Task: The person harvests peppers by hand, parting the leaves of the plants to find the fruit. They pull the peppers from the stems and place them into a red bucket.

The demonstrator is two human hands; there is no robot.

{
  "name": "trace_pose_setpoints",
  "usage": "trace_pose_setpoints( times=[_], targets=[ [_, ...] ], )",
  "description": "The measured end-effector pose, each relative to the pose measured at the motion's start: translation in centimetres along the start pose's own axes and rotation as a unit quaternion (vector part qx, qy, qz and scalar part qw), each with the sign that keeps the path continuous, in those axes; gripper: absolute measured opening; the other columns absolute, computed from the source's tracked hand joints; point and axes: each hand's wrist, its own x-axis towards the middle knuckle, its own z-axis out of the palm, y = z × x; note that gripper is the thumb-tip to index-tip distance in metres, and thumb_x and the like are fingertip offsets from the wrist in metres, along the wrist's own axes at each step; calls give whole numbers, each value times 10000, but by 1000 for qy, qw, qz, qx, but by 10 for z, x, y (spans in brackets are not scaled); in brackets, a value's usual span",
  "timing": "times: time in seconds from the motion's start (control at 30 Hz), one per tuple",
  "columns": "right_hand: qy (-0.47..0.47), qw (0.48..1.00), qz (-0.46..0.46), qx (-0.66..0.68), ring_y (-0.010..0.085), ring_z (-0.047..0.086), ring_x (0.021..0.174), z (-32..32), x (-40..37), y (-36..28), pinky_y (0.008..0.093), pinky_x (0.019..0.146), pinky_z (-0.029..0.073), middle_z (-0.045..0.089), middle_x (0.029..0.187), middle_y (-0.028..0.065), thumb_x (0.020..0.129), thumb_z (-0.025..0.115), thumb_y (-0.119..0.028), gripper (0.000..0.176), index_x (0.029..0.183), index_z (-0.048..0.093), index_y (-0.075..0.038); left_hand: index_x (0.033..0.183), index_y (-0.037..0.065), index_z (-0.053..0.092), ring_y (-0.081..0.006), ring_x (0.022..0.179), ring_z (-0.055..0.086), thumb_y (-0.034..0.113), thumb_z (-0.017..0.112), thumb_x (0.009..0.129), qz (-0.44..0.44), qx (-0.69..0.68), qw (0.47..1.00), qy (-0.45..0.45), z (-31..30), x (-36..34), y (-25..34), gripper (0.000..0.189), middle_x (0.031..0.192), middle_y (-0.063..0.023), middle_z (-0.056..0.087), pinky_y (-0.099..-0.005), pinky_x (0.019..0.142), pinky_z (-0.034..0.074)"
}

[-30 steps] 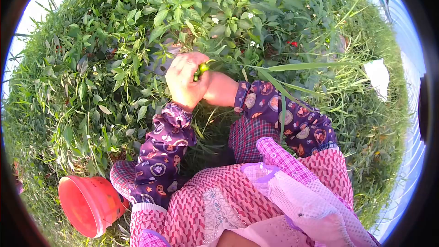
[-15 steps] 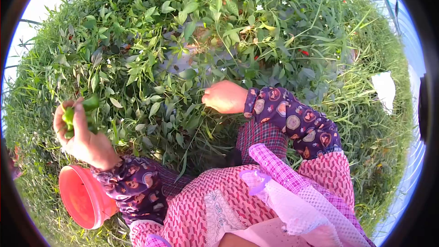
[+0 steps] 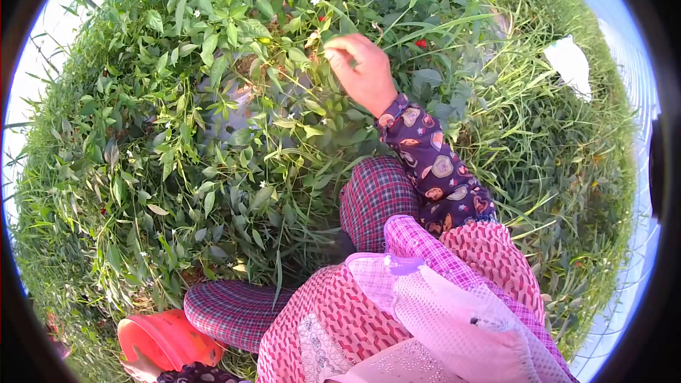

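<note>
Over the leafy pepper plants (image 3: 234,120), my right hand (image 3: 363,71) reaches out from a dark patterned sleeve. Its thumb and forefinger are bent and parted, with nothing visible between them, close to leaves and a white flower. Only a small part of my left hand (image 3: 142,367) shows at the lower left edge, against the near side of the red bucket (image 3: 167,340). The fingers of my left hand are hidden, and no green peppers show there. Small red fruits (image 3: 421,43) hang among the leaves.
My knees in plaid cloth (image 3: 379,195) are bent beside the plants. Pink and purple cloth (image 3: 447,298) hangs across my lap. A white piece of material (image 3: 569,67) lies on the grass at the right. Plastic sheeting (image 3: 631,64) borders the row.
My right hand has moved up and slightly right, further over the plants. My left hand, earlier raised with green peppers, has dropped to the bucket. The view has shifted, and both knees now show.
</note>
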Motion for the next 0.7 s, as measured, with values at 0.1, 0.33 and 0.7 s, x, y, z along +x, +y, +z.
trace_pose_setpoints(
  times=[0.1,0.33,0.7],
  targets=[
    [175,958,-88,-210,327,633,761,-35,18,62,384,701,514,635,783,124,823,634,-140,169,956,654,-38,1290,61,557,-232,1119,576,318,632,883,69,-426,902,-28,-70,-1,77,488,1258,-131,594,-348,960,441],
    [-187,893,291,-288,300,649,779,-62,-35,137,368,722,514,671,799,166,778,654,-141,279,1037,669,-40,1190,-2,607,-149,1006,618,104,595,923,289,-723,611,-144,-263,-50,271,288,1128,-97,654,-277,884,484],
    [104,756,281,582,252,627,819,-34,114,203,360,760,527,624,901,124,915,559,-128,190,1034,584,18,954,-1,668,-81,782,596,17,653,869,464,-704,429,-324,-374,-201,340,88,888,-34,671,-227,746,482]
  ],
)
